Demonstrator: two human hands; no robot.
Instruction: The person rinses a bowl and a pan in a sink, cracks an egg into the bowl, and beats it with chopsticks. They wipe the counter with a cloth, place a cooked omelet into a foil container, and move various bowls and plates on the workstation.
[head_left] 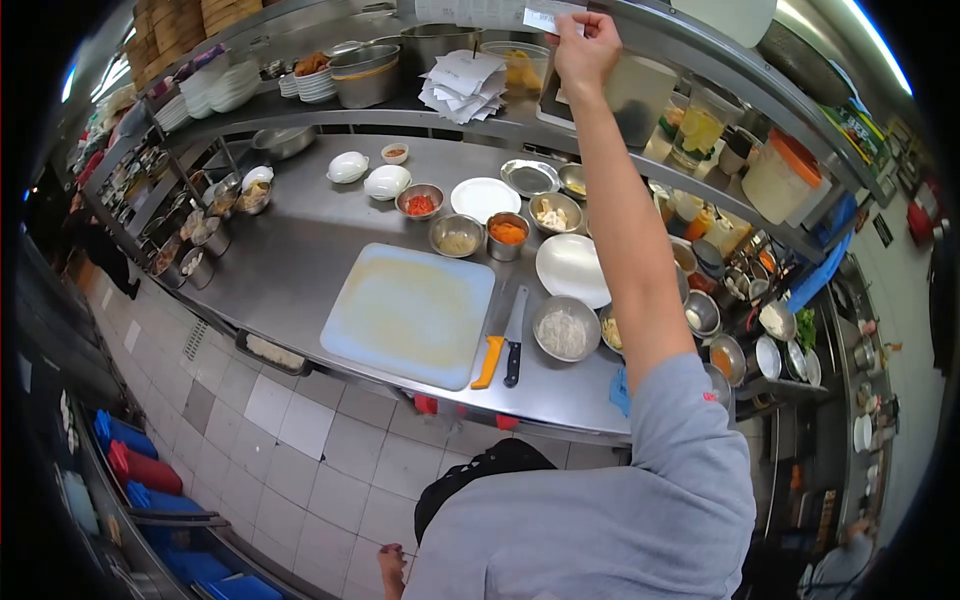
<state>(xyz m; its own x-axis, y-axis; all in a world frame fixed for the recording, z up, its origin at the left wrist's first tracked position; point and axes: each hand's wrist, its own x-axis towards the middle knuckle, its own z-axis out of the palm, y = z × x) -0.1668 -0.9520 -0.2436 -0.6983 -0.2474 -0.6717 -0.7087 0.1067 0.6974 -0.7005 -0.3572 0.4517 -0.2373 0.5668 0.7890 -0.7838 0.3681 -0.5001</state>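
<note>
My right hand (pixel 588 50) is raised to the rail above the shelf, its thumb and fingers pinching a small white paper slip (pixel 543 16). Low beside my body hangs my left hand (pixel 391 562), small in view, fingers loosely apart and nothing visible in it. On the steel counter below my right arm lies a pale cutting board (pixel 410 315). A yellow-handled knife (pixel 489 360) and a black-handled knife (pixel 514 335) lie along its right side. Near them are a bowl of white shreds (pixel 566 328) and a white oval plate (pixel 573 271).
Behind the board stand a bowl of chopped red pieces (pixel 420 203), a cup of orange food (pixel 507 232) and a round white plate (pixel 486 198). The shelf holds a spiked stack of paper slips (pixel 464 85), a pot (pixel 365 78) and a lidded tub (pixel 783 180). Blue-lidded bins (pixel 130 435) stand lower left.
</note>
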